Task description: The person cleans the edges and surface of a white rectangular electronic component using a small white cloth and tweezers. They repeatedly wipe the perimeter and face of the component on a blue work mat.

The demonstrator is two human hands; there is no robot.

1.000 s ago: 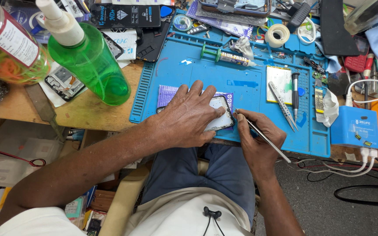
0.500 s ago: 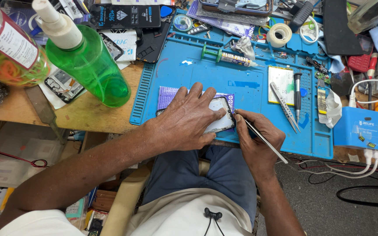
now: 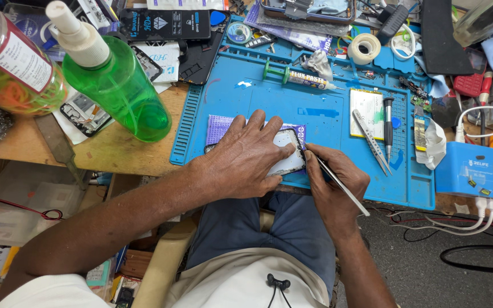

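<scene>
My left hand (image 3: pixel 245 158) lies flat on a phone (image 3: pixel 290 161) that rests on a purple pad (image 3: pixel 219 128) at the near edge of a blue work mat (image 3: pixel 292 102), pinning it down. My right hand (image 3: pixel 333 181) grips a thin metal tool (image 3: pixel 343 188) like a pen, with its tip at the phone's right edge. Most of the phone is hidden under my left palm and fingers.
Tweezers (image 3: pixel 371 141), a screwdriver (image 3: pixel 388 122), a battery (image 3: pixel 366 105) and a flux syringe (image 3: pixel 306 80) lie on the mat. A green spray bottle (image 3: pixel 115 85) and a clear bottle (image 3: pixel 12 68) stand at left. A tape roll (image 3: pixel 364 48), blue box (image 3: pixel 467 171) and cables crowd the right.
Both hands stay on the phone. The right hand's tool tip has shifted slightly along the phone's right edge; otherwise only the camera moved a little.
</scene>
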